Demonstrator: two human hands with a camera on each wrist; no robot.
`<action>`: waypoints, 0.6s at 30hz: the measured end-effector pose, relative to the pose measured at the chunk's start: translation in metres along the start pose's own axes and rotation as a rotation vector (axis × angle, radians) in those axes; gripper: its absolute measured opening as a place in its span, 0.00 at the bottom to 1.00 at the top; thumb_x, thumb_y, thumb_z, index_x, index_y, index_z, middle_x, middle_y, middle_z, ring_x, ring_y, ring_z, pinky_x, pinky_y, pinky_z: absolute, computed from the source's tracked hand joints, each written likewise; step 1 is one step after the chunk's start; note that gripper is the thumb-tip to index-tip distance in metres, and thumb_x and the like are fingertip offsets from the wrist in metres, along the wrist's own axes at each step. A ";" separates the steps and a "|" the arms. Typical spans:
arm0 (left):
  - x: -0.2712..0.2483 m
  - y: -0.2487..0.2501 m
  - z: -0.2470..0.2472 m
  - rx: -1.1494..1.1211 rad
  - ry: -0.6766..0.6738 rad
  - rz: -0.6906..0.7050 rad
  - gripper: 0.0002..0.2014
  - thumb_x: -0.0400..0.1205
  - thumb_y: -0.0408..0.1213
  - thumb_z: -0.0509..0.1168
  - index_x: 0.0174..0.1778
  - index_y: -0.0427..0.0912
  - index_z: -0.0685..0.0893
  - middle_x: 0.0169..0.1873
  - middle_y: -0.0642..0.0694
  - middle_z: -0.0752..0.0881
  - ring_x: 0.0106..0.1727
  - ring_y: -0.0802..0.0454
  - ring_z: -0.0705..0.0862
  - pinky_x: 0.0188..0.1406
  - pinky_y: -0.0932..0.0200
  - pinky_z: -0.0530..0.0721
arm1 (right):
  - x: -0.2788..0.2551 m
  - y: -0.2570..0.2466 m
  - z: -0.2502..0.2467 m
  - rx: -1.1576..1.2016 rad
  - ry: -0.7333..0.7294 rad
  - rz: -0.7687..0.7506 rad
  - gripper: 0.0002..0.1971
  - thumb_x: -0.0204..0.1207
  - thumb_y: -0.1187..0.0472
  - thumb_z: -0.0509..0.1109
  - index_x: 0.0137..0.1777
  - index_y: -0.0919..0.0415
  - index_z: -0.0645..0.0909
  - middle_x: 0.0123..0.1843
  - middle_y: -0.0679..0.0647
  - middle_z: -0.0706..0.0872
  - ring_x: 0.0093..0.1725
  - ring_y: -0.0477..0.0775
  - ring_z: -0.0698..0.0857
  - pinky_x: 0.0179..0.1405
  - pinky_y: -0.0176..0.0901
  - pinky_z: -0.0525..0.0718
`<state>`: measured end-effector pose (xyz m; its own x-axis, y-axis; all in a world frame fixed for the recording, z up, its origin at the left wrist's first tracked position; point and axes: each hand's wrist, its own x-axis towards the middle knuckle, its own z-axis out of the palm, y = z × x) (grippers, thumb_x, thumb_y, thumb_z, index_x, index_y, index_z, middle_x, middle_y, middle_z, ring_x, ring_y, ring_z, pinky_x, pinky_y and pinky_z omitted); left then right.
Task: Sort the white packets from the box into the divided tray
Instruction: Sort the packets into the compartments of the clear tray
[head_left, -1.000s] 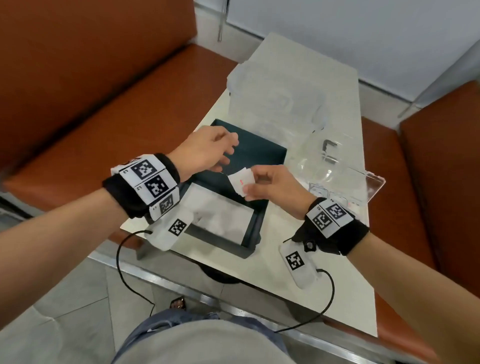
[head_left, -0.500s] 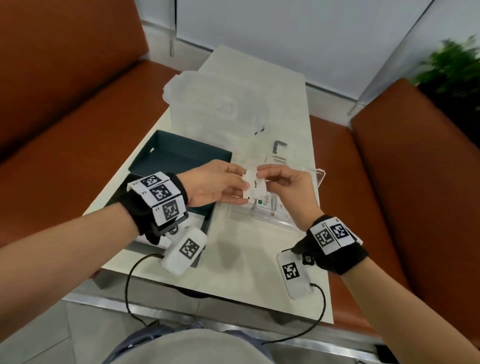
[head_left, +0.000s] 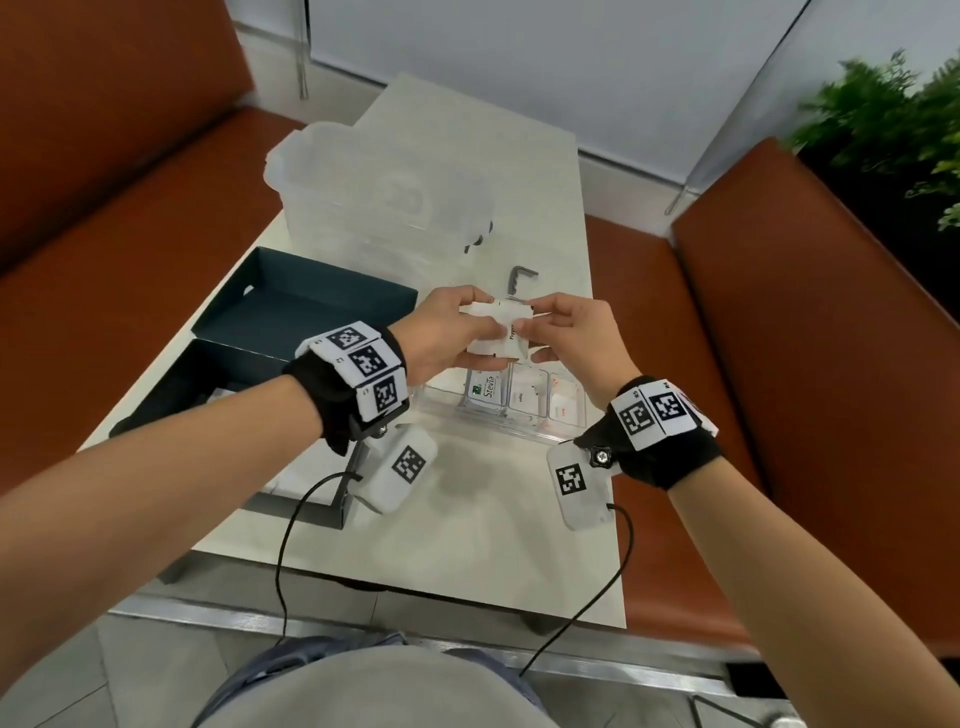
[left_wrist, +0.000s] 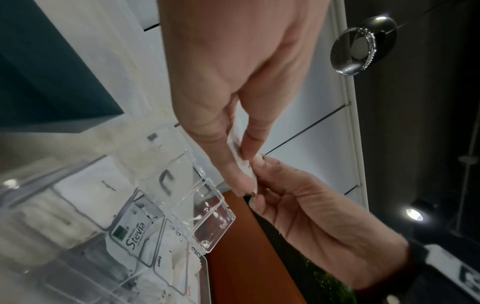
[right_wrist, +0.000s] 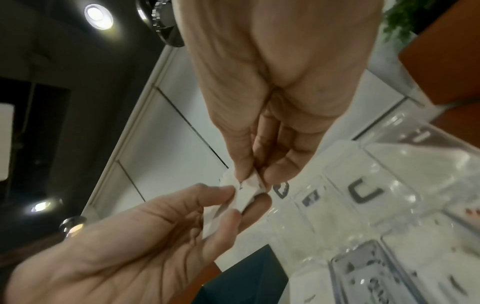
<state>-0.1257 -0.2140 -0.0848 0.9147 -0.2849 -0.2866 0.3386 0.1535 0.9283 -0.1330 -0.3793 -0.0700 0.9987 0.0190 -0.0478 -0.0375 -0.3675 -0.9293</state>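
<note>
Your pale table (head_left: 483, 545) stands between orange-brown bench seats (head_left: 810, 322), a white wall beyond and a green plant (head_left: 893, 109) at the far right. On it, the dark box (head_left: 291, 312) lies open at your left, a frosted plastic container (head_left: 384, 202) behind, and the clear divided tray (head_left: 524, 415) just below your hands, already holding a Stevia packet (head_left: 487, 391) and others. Both hands meet above the tray: your left hand (head_left: 447, 338) and right hand (head_left: 571, 332) each pinch the small stack of white packets (head_left: 498, 332) between thumb and fingertips. These look light, limp and crinkly, likely to slip apart; take each by an edge
</note>
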 end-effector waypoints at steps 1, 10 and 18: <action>0.003 -0.001 0.002 0.029 0.016 0.025 0.11 0.78 0.23 0.70 0.54 0.37 0.81 0.49 0.40 0.85 0.45 0.47 0.89 0.42 0.52 0.91 | 0.002 0.001 -0.003 -0.049 0.017 -0.017 0.09 0.71 0.64 0.79 0.50 0.59 0.86 0.42 0.61 0.91 0.38 0.51 0.88 0.37 0.41 0.88; 0.024 -0.020 0.008 0.055 0.043 0.045 0.11 0.73 0.25 0.76 0.48 0.36 0.85 0.44 0.42 0.89 0.39 0.52 0.92 0.36 0.60 0.89 | 0.011 0.021 -0.021 -0.013 -0.001 0.117 0.08 0.72 0.67 0.77 0.50 0.62 0.85 0.39 0.58 0.91 0.31 0.47 0.88 0.34 0.37 0.86; 0.030 -0.027 0.009 0.009 0.011 -0.036 0.15 0.75 0.26 0.75 0.57 0.32 0.84 0.52 0.36 0.89 0.46 0.46 0.92 0.38 0.60 0.89 | 0.015 0.039 -0.028 0.096 0.015 0.183 0.08 0.72 0.69 0.76 0.51 0.66 0.85 0.39 0.61 0.91 0.32 0.50 0.87 0.36 0.40 0.86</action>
<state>-0.1091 -0.2350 -0.1163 0.9045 -0.2798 -0.3220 0.3692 0.1351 0.9195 -0.1186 -0.4189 -0.0968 0.9752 -0.0542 -0.2147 -0.2213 -0.2733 -0.9361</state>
